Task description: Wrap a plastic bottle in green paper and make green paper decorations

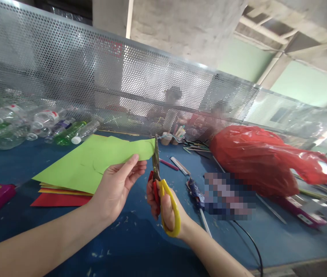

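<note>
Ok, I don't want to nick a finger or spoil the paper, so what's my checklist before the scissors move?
1. Scissors gripped in the right hand: ok.
2. Green paper held by the left hand: ok, pinched near the scissors.
3. Left hand away from the blades: ok, a gap shows between them.
4. Paper edge properly between the blades: cannot tell; they meet, but the bite is unclear.
5. Held piece separate from the green sheet behind it: cannot tell, they overlap.
6. Plastic bottles apart from both hands: ok.
</note>
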Action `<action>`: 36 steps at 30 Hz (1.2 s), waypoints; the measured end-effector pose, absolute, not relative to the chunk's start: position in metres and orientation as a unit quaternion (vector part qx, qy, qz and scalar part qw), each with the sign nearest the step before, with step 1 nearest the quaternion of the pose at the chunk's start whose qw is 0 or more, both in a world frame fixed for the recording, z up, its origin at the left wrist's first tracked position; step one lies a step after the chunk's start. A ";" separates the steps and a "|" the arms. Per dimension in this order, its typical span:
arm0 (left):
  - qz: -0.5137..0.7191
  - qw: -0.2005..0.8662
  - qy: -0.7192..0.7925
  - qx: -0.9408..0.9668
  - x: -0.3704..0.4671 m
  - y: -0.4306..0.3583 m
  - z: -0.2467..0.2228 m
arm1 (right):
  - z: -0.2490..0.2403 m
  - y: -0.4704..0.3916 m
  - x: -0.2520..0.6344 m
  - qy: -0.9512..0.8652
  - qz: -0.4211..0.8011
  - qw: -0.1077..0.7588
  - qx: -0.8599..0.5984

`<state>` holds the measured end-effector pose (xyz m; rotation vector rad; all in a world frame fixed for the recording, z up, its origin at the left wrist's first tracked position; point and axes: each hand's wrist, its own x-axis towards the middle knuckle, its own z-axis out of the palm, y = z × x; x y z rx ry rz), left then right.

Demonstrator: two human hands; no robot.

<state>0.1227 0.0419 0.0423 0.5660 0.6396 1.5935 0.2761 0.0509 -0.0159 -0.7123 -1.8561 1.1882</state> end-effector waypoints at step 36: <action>0.746 0.541 0.265 0.283 0.111 0.060 0.043 | 0.003 0.047 0.282 -0.777 0.420 0.313 -0.348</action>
